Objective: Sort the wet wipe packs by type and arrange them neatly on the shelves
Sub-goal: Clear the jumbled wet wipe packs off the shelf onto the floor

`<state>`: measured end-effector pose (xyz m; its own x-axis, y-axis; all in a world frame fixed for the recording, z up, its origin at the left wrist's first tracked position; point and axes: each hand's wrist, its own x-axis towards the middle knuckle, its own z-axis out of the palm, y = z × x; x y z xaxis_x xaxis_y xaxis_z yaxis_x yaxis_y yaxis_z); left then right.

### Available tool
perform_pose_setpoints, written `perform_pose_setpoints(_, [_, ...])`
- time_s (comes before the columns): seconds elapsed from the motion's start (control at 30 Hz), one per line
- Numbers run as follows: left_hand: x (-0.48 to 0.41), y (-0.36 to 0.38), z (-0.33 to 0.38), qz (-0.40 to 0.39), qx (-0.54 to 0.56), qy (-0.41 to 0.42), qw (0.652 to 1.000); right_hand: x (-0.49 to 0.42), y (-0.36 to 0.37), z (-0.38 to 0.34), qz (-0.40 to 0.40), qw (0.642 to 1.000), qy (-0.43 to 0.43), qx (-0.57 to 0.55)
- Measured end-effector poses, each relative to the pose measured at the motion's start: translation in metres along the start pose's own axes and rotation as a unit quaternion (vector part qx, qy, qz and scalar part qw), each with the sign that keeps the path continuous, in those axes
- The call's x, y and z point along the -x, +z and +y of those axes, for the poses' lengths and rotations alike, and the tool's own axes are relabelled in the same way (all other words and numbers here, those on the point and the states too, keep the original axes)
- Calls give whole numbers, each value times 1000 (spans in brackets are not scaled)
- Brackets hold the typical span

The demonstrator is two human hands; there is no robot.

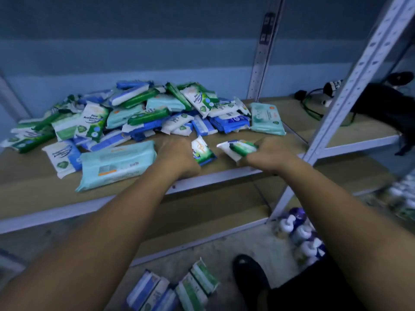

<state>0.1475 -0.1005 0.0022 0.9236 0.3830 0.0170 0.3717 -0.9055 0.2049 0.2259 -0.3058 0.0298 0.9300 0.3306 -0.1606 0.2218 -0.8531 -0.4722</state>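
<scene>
A heap of wet wipe packs [143,111] in green, blue and pale teal covers the back of the wooden shelf [235,167]. My left hand [177,158] grips a small white, green and blue pack [203,149] near the shelf's front. Just to its right, my right hand [271,153] holds a small white and green pack [238,149]. A large pale teal pack [116,164] lies left of my left hand. Another teal pack [266,118] lies flat at the heap's right edge.
Metal uprights [350,86] frame the shelf on the right. Black cables and dark gear [381,102] sit on the neighbouring shelf. Several packs [173,290] lie on the floor below, beside white and purple bottles [301,234] and a black shoe [249,277].
</scene>
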Motion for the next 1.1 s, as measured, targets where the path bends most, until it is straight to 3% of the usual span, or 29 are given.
perform_pose_setpoints(0.13, [61,3,8,-17,124,53,991,67,-8,21,14,983,41,-179])
perform_pose_setpoints(0.23, [89,26,12,-68,201,79,974,91,22,55,-16,972,99,-214])
perform_pose_setpoints(0.33, [101,73,15,-148,207,80,964,90,72,89,-48,953,185,-235])
perform_pose_setpoints(0.57, [104,239,-7,-259,137,-5,956,71,219,167,-158,939,263,-153])
perform_pose_setpoints(0.7, [99,315,-21,-297,85,-37,950,58,283,200,-208,943,253,-56])
perform_pose_setpoints(0.97, [83,395,-26,-305,69,-7,950,32,346,243,-235,938,254,15])
perform_pose_setpoints(1.1, [80,418,-32,-295,115,-38,948,23,358,250,-185,955,230,34])
